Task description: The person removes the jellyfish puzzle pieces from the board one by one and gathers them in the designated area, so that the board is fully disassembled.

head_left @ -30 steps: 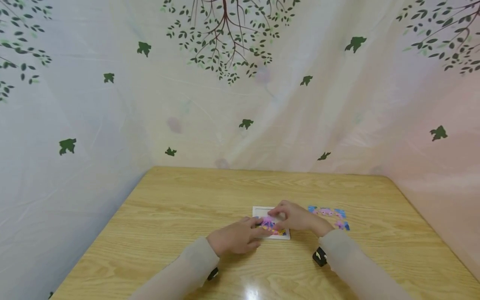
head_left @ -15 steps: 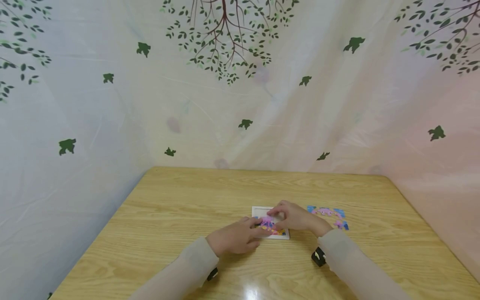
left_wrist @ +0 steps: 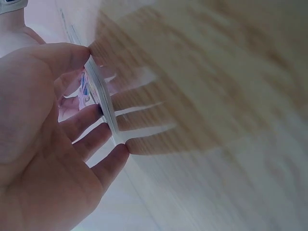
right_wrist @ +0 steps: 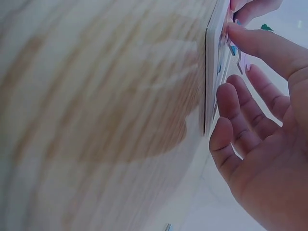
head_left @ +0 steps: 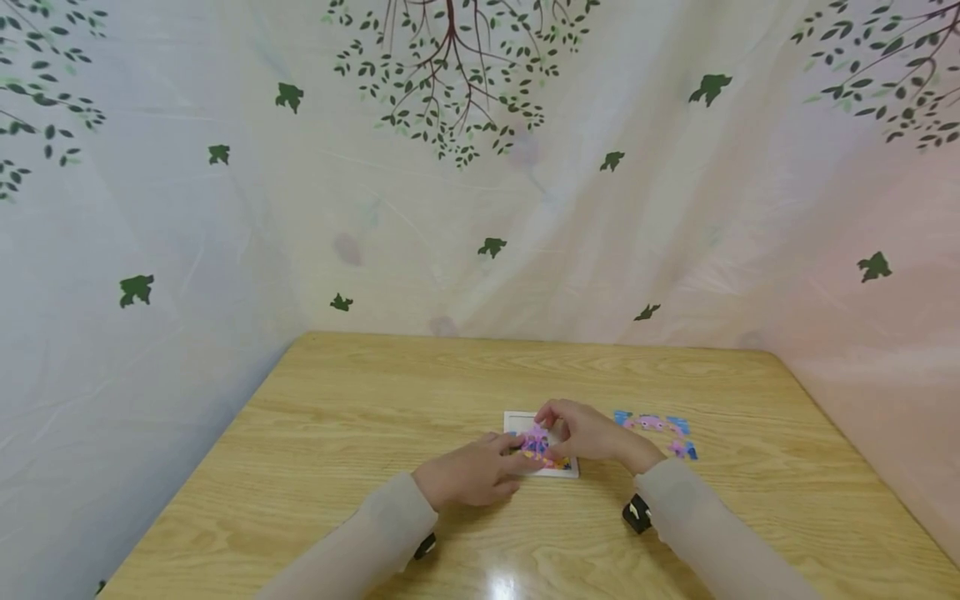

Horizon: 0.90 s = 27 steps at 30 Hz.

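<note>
A white puzzle tray [head_left: 517,422] lies on the wooden table, its lower part filled with pink, blue and yellow jigsaw pieces [head_left: 535,445]. My left hand [head_left: 474,475] reaches in from the left with fingers spread; in the left wrist view its thumb and fingertips rest along the tray's edge [left_wrist: 99,84]. Over the tray's right side, my right hand [head_left: 588,431] pinches a pink puzzle piece [right_wrist: 242,61] between thumb and forefinger. That piece stands tilted above the tray in the right wrist view, and the other right-hand fingers are loosely bent beside the tray.
Loose blue and pink puzzle pieces [head_left: 678,425] lie on the table right of the tray, just beyond the right wrist. Black wrist cameras [head_left: 638,513] hang under both sleeves. A leaf-printed curtain [head_left: 420,275] hangs behind the table's far edge.
My right fingertips have shifted slightly up and away over the tray along with the pink piece. The left hand stays where it was.
</note>
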### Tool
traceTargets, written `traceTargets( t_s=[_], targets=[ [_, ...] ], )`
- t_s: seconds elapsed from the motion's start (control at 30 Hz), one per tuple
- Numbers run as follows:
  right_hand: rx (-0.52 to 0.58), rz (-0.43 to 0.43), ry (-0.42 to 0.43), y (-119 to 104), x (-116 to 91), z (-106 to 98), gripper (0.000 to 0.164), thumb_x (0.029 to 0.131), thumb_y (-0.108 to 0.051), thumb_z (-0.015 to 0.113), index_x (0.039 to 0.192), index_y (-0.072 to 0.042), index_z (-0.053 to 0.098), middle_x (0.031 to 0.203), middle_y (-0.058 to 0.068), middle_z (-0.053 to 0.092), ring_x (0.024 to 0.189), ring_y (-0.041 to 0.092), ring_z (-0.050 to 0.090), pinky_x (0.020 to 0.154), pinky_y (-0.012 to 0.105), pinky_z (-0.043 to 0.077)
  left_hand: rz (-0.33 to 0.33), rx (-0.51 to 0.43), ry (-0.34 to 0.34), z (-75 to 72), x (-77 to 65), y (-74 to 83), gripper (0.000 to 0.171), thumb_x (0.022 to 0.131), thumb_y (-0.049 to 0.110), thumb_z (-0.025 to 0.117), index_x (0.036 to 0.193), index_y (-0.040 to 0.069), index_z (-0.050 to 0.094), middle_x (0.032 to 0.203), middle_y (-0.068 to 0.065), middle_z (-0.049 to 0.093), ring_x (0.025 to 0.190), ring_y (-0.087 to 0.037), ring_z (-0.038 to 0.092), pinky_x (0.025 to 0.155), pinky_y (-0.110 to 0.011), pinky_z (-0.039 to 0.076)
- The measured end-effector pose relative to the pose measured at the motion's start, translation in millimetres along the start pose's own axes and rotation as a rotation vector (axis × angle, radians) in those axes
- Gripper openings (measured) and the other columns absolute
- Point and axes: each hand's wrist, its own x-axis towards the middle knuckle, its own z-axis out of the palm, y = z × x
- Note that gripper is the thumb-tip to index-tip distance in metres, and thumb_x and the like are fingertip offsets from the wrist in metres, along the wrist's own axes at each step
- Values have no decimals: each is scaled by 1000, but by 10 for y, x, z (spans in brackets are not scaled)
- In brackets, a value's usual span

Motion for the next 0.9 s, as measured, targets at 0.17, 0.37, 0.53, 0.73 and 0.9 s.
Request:
traceTargets(
  t_s=[0.17, 0.37, 0.53, 0.73, 0.9],
  targets=[
    [23, -16, 6, -22, -18, -14, 26, 98, -11, 71, 121, -6, 60, 110, 6, 66, 91, 15, 63, 78, 28, 54, -4, -14, -8, 4, -6, 8, 48, 108, 25, 56, 156, 29, 50, 162, -15, 40, 145, -36, 44, 118, -47, 39],
    [43, -3, 30, -32, -26, -27, 14, 101, -16, 70, 109, -11, 59, 89, -1, 64, 80, 14, 56, 69, 27, 48, -16, 3, -28, 7, -8, 8, 48, 109, 27, 54, 157, 31, 48, 163, -13, 39, 147, -34, 41, 120, -46, 36],
    [39, -4, 29, -35, -33, -47, 14, 100, -16, 70, 107, -12, 59, 84, -3, 64, 72, 11, 53, 64, 25, 45, -8, 3, -23, 14, -2, -1, 48, 109, 27, 54, 157, 30, 48, 163, -13, 39, 148, -34, 40, 121, -46, 36],
    [17, -16, 51, 5, -73, -115, 15, 101, -20, 70, 107, -12, 59, 85, -4, 67, 74, 11, 55, 65, 25, 46, -27, -34, -12, 19, 17, -15, 49, 109, 27, 54, 157, 34, 48, 163, -13, 39, 145, -35, 43, 117, -46, 42],
    [19, -15, 66, 91, -157, -207, 15, 102, -21, 69, 108, -11, 59, 85, -3, 66, 74, 12, 55, 65, 25, 46, -14, -35, 7, 25, 13, -12, 49, 108, 26, 57, 156, 32, 50, 162, -12, 41, 144, -35, 45, 116, -45, 42]
  ],
)
